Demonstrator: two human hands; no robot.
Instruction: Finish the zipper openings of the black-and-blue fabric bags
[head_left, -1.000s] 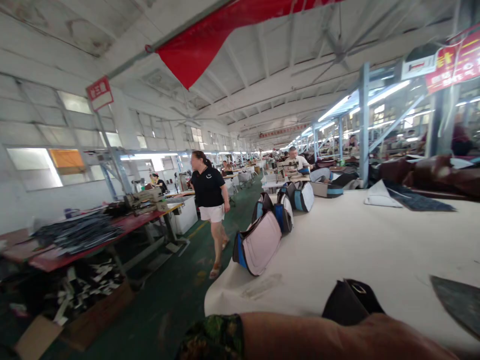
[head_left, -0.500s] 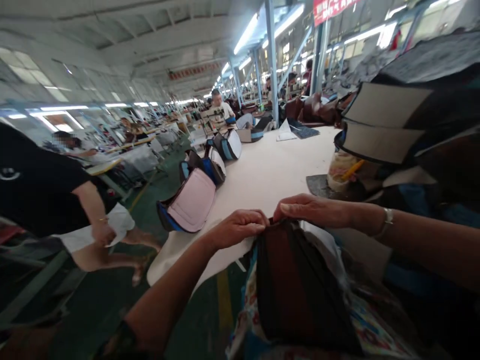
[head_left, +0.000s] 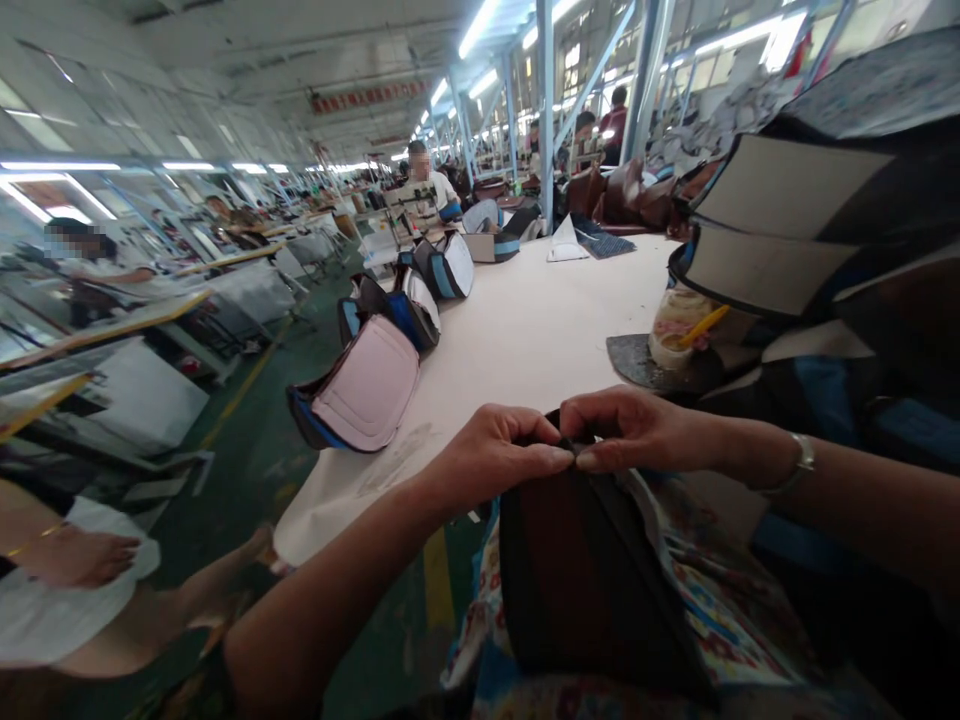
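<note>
A dark black and brown bag piece (head_left: 585,570) rests on my lap at the near edge of a long white table (head_left: 540,330). My left hand (head_left: 491,455) pinches its top edge with thumb and fingers closed. My right hand (head_left: 637,430), with a bracelet at the wrist, pinches the same edge right beside it, fingertips nearly touching the left ones. Patterned cloth lies under the piece on my lap.
Pink and blue bag shells (head_left: 360,395) hang along the table's left edge. A jar with a yellow stick (head_left: 679,325) and stacked bag panels (head_left: 780,230) stand at right. A person's legs (head_left: 112,610) pass in the green aisle at left; seated workers sit farther back.
My hands have drawn closer together on the piece's top edge. The walking person has moved past, to the lower left. The view has shifted slightly.
</note>
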